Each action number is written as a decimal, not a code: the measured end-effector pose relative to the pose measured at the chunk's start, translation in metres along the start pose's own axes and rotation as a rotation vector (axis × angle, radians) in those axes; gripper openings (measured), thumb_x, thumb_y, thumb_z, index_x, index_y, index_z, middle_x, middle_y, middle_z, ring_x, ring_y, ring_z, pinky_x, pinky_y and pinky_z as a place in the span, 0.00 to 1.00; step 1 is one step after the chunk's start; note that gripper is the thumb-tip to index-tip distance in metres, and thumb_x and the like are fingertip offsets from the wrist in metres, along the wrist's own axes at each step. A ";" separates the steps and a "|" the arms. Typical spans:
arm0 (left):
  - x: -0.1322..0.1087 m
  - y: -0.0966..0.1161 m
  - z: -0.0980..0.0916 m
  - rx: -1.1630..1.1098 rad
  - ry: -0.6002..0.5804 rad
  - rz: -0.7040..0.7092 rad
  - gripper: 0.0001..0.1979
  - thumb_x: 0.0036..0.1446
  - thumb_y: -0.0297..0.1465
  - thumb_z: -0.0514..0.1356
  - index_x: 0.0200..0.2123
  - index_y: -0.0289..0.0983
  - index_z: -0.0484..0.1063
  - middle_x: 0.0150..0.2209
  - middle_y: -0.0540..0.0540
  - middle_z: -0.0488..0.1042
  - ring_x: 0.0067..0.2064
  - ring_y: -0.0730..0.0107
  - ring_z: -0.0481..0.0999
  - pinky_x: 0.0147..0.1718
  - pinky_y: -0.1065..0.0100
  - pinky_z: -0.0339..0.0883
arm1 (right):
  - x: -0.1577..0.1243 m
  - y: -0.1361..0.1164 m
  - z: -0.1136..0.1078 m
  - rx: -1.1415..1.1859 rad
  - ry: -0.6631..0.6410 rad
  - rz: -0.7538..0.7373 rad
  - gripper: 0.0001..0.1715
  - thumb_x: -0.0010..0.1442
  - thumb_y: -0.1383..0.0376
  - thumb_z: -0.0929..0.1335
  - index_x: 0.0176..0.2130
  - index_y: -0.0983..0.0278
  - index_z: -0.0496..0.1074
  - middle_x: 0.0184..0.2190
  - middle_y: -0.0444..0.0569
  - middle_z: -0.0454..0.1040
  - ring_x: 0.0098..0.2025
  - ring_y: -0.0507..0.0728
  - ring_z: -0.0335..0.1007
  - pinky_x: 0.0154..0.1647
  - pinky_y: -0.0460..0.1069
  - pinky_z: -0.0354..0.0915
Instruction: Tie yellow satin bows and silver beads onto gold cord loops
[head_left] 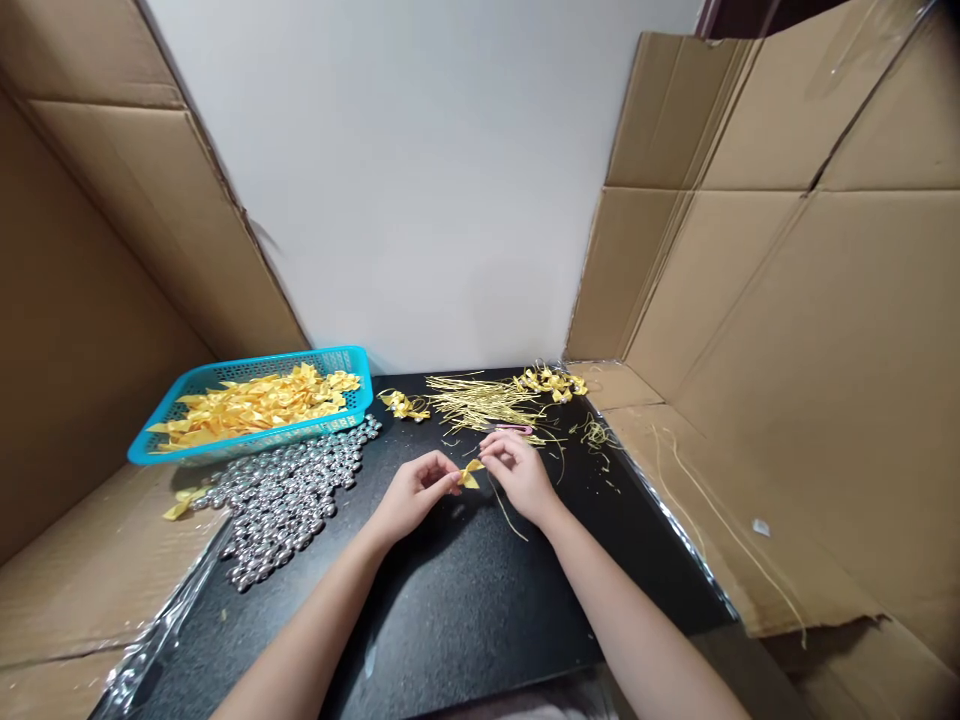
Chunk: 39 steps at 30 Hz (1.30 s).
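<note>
A small yellow ribbon bow (pixel 470 474) is held over the middle of the black tabletop. My left hand (pixel 421 490) pinches its left side between thumb and fingers. On the bow's other side, my right hand (pixel 517 472) is closed with its fingertips together, close to the ribbon. From under that hand a thin gold cord (pixel 510 514) trails down toward the table; its upper end is hidden by the fingers. Just beyond the right hand lies a pink tool (pixel 513 429), partly covered, its kind unclear.
A blue basket (pixel 361 385) of yellow bows (pixel 259 405) stands at the back left. Many silver beads (pixel 289 500) spread before it. Gold cords (pixel 484 402) lie at the back, between finished beaded bows (pixel 405 405) and more beaded bows (pixel 551 383). Cardboard walls (pixel 810 290) rise at the sides.
</note>
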<state>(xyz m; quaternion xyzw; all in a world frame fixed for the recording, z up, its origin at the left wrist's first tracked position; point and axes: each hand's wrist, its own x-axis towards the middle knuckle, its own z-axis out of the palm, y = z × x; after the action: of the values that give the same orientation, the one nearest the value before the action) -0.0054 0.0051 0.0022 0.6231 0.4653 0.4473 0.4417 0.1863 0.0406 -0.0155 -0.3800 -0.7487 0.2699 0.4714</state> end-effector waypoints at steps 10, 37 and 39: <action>0.001 -0.002 0.002 0.068 0.027 -0.014 0.10 0.51 0.37 0.64 0.27 0.36 0.72 0.23 0.50 0.75 0.24 0.71 0.73 0.26 0.72 0.65 | -0.003 0.009 -0.009 -0.307 -0.021 0.068 0.08 0.62 0.64 0.67 0.41 0.63 0.75 0.42 0.53 0.74 0.48 0.62 0.68 0.50 0.62 0.64; -0.004 0.011 -0.005 0.461 -0.144 0.163 0.07 0.58 0.32 0.59 0.30 0.36 0.75 0.26 0.50 0.77 0.29 0.70 0.73 0.29 0.72 0.64 | -0.006 -0.022 -0.011 -0.299 -0.349 -0.081 0.04 0.61 0.70 0.67 0.33 0.62 0.69 0.38 0.48 0.72 0.45 0.59 0.61 0.53 0.58 0.52; -0.005 0.012 -0.007 0.474 -0.156 0.177 0.07 0.58 0.31 0.59 0.30 0.36 0.75 0.26 0.50 0.77 0.28 0.71 0.73 0.30 0.72 0.65 | -0.006 -0.021 -0.012 -0.232 -0.393 -0.046 0.05 0.61 0.70 0.67 0.33 0.62 0.68 0.38 0.47 0.72 0.45 0.58 0.61 0.51 0.56 0.56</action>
<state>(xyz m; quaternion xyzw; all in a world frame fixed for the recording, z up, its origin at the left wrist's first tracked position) -0.0105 -0.0011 0.0146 0.7800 0.4654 0.3131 0.2773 0.1918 0.0240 0.0022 -0.3546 -0.8605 0.2402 0.2759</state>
